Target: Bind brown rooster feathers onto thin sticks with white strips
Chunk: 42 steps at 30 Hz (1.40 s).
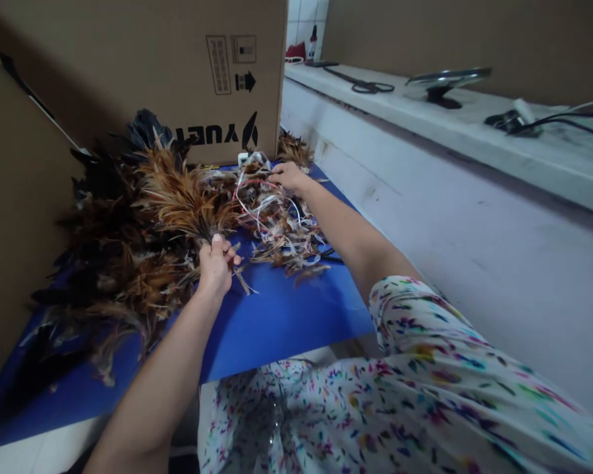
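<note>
My left hand (216, 263) is closed around the stems of a fanned bunch of brown-orange feathers (178, 194), held over a blue sheet (277, 322). My right hand (286, 175) reaches farther away, fingers curled down into a tangle of white, red and pale strings mixed with feather scraps (271, 217). What the right fingers grip, if anything, is hidden. A large heap of dark brown and black feathers (109, 263) lies left of the held bunch.
A big cardboard box (178, 66) stands behind the pile, another cardboard wall (14, 197) at left. On the right runs a white ledge (449, 125) carrying scissors (370, 85), a round stand and cables. My patterned clothing fills the bottom.
</note>
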Motion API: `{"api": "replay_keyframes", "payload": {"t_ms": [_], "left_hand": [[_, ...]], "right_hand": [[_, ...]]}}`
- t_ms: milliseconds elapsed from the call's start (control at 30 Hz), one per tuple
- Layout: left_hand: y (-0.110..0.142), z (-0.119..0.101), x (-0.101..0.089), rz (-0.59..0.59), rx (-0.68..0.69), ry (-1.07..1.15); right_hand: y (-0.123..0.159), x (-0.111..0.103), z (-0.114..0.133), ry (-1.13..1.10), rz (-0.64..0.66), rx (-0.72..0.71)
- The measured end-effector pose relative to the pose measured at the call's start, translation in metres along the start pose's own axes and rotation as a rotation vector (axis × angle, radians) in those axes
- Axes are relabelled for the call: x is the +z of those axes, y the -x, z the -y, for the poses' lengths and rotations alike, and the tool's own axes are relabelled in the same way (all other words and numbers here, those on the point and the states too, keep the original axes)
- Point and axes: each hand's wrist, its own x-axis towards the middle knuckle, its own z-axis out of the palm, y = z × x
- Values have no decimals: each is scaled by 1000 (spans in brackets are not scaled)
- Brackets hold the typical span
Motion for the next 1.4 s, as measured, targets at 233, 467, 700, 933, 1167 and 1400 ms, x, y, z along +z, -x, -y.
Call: {"api": "replay_keyframes", "payload": {"t_ms": [233,467,700,933,1167,1400], "left_hand": [[1,-1,0,9,14,-2],[-1,1,-1,14,26,-5],[0,1,1,32,21,-3],[0,1,1,36,10,-8],[1,0,1,25,3,-9],[1,1,1,33,9,-5]], "right_hand": [[26,-33,8,104,-142,-293],[71,-32,-1,329,-39,-641],[120,-31,-14,381,216,-748],[136,-44,-5,52,218,-498],[117,-47,1,196,49,-329],[87,-18,2,401,189,-215]]}}
